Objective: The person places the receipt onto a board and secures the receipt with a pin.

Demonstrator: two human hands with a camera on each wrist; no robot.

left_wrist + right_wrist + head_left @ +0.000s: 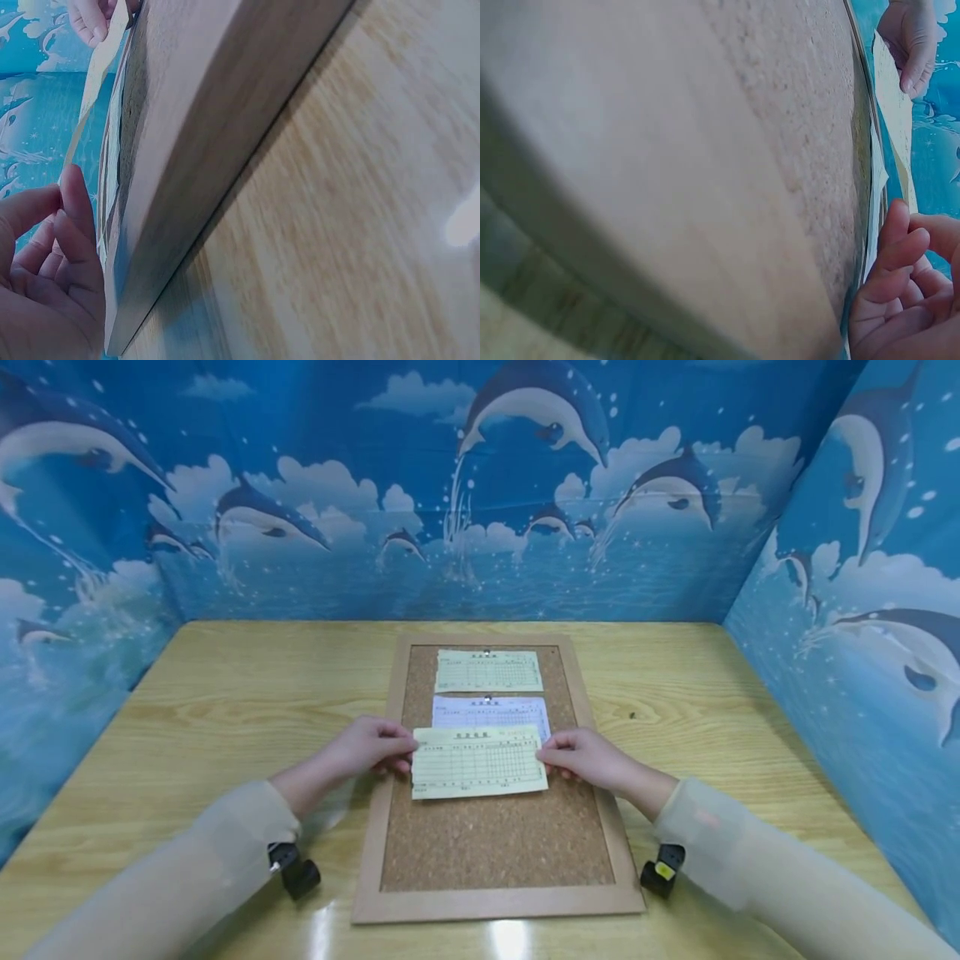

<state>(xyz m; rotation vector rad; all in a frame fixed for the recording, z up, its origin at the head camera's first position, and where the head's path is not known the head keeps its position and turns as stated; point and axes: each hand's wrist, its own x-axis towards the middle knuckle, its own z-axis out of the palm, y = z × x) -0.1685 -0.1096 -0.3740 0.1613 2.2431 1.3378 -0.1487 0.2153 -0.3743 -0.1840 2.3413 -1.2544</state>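
Note:
A pale yellow-green printed form slip (480, 764) is stretched between both hands above a framed cork board (498, 847). My left hand (372, 745) pinches its left edge between thumb and fingers; my right hand (581, 757) pinches the right edge. In both wrist views the slip stands off the cork, held by its edges. Behind it a lilac form slip (491, 711) is partly covered, with a pin (488, 698) at its top. Higher on the board hangs a pale green form slip (489, 672), with another pin (487, 652) at its top edge.
The board's wooden frame (498, 904) lies on a wood-grain table (247, 693). A small dark speck (632, 716) is on the table to the right. Blue dolphin-print sheets (420, 568) enclose the back and sides. Dark cameras (300, 874) sit at both wrists.

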